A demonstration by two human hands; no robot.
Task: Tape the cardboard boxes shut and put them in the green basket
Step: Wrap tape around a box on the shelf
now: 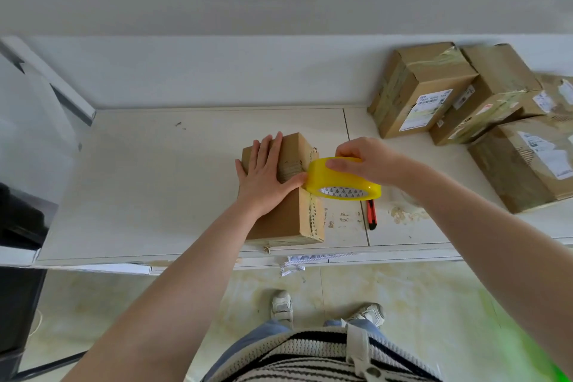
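- Nearest to us, at the lower right edge of the view, a blurred green shape (527, 347) showed; we took it for the green basket, though too little of it was clear to be sure, and no box lay in it that we could see.
- On the near part of the white table (155, 195) stood the small cardboard box (291, 214) we were sealing, its near end just short of the table's edge.
- Our left hand (266, 174) lay flat on the box top, fingers straight and spread, the thumb reaching right to the tape's start. It gripped nothing; it pressed.
- Our right hand (362, 161) curled its fingers over the yellow tape roll (344, 178), which sat against the box's right top edge.
- Just right of the box and under the roll lay a red utility knife (371, 214), near enough to reach for the cut.
- To do this step well, we judged that the thumb should pin the tape end hard while the roll was drawn along the seam, kept low and taut so the strip lay without wrinkles.
- We judged the flat palm had to stop the light box from sliding or tipping toward the pull.
- Farther off, at the far right, a pile of larger cardboard boxes (465, 96) with shipping labels waited, well apart from our hands.
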